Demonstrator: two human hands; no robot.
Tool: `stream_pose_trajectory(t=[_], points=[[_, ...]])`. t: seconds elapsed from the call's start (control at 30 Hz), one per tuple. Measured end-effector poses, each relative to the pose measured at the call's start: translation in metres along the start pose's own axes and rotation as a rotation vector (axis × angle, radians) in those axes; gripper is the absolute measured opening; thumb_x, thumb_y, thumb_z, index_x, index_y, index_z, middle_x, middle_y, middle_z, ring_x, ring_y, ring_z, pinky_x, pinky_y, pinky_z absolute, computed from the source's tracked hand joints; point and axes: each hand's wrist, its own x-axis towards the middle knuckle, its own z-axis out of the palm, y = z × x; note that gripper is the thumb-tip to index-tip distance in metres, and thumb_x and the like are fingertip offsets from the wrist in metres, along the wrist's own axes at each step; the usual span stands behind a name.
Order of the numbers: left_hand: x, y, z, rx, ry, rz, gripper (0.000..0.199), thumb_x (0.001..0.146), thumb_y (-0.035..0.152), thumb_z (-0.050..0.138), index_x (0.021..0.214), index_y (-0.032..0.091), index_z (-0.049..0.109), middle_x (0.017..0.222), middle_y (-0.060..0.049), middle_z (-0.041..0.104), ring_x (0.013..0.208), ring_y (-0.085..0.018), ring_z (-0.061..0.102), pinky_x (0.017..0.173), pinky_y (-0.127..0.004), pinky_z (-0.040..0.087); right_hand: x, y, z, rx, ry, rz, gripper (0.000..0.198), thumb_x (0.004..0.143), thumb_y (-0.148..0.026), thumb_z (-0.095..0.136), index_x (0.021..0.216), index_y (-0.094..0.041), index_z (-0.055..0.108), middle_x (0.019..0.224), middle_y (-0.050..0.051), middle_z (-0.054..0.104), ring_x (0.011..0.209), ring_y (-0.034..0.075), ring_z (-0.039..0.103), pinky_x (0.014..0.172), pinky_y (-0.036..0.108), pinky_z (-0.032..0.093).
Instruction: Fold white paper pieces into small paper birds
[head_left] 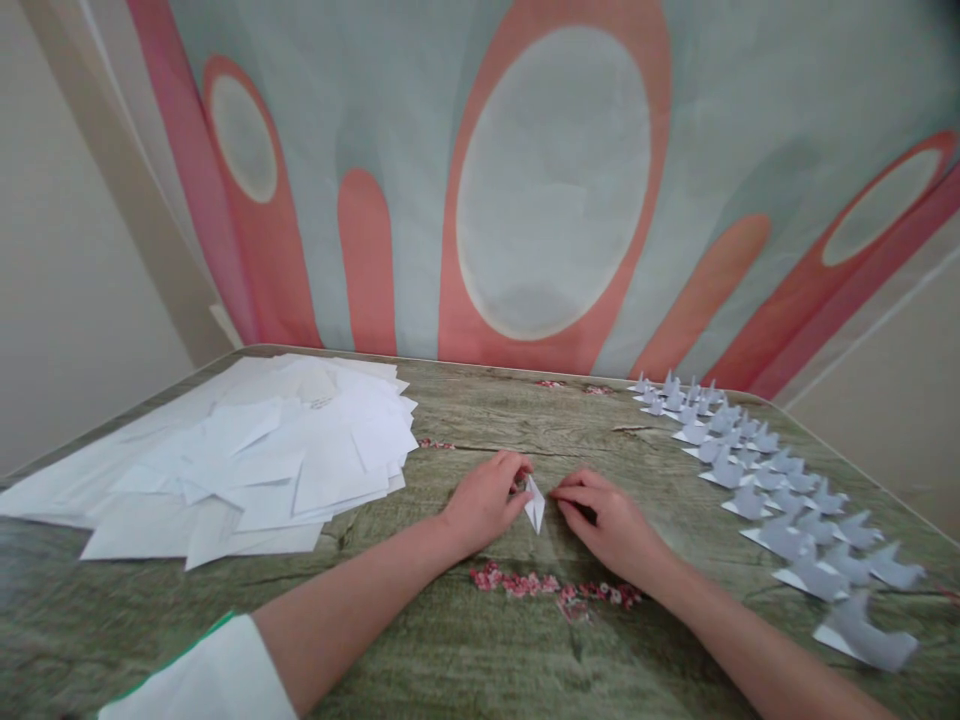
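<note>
A small piece of white folded paper [535,505], narrow and kite-shaped with a pointed lower end, is at the middle of the table. My left hand [487,502] pinches its left edge between thumb and fingers. To the right, my right hand [600,510] hovers close by, a small gap from the paper. Its thumb and index fingertips are drawn together, and nothing shows between them. Several finished white folded paper birds [784,535] stand in rows along the right side of the table.
A heap of loose white paper sheets [247,460] covers the left part of the wood-patterned table [450,640]. Pink flower prints [517,582] mark the tabletop in front of my hands. Behind the far edge hangs a green and coral patterned backdrop [412,150].
</note>
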Motion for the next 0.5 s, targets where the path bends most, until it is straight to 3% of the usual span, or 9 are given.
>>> stream_pose_trajectory(t=[0.17,0.5], points=[[-0.002,0.004,-0.004,0.127,-0.029,0.086,0.010,0.081,0.020,0.050,0.090,0.019,0.055,0.093,-0.002,0.052,0.084,-0.015,0.051,0.076,-0.027,0.042,-0.005,0.003,0.013,0.090,0.046,-0.014,0.024,0.080,-0.013,0.047,0.089,-0.021,0.067,0.084,0.004,0.059,0.081,0.016,0.055,0.075,0.029,0.043],[-0.010,0.018,-0.009,0.484,-0.139,0.217,0.013,0.083,0.019,0.046,0.087,0.017,0.058,0.088,-0.004,0.056,0.084,-0.019,0.051,0.077,-0.032,0.041,-0.008,-0.006,0.016,0.087,0.040,-0.023,0.027,0.078,-0.010,0.047,0.090,-0.023,0.068,0.085,0.004,0.060,0.083,0.017,0.054,0.076,0.032,0.043]])
